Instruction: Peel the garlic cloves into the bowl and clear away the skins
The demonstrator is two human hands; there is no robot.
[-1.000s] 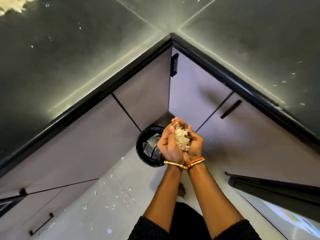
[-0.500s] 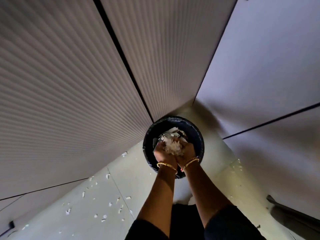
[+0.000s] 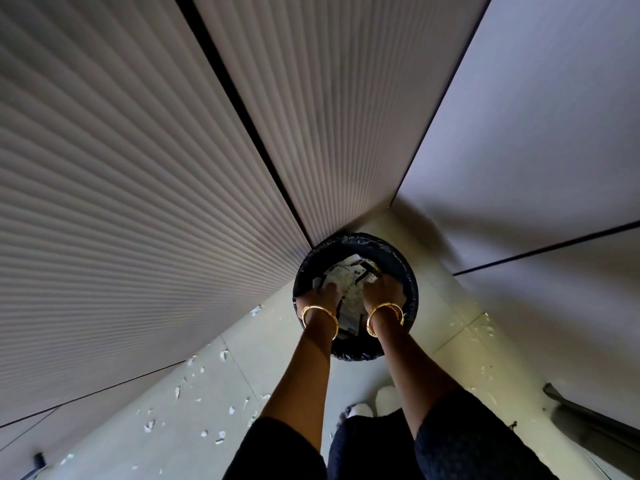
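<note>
Hands: left hand [image 3: 320, 295], right hand [image 3: 383, 292] spread apart | papery skins [image 3: 353, 299] | round black-lined bin [image 3: 408, 271]

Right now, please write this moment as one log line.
left hand open | right hand open | both inside bin | skins dropped | floor scraps remain

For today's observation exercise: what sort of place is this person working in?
Probably a home kitchen corner at floor level: ribbed cabinet doors meet in a corner, a bag-lined bin stands on the tiled floor, and pale skins lie scattered there.
</note>
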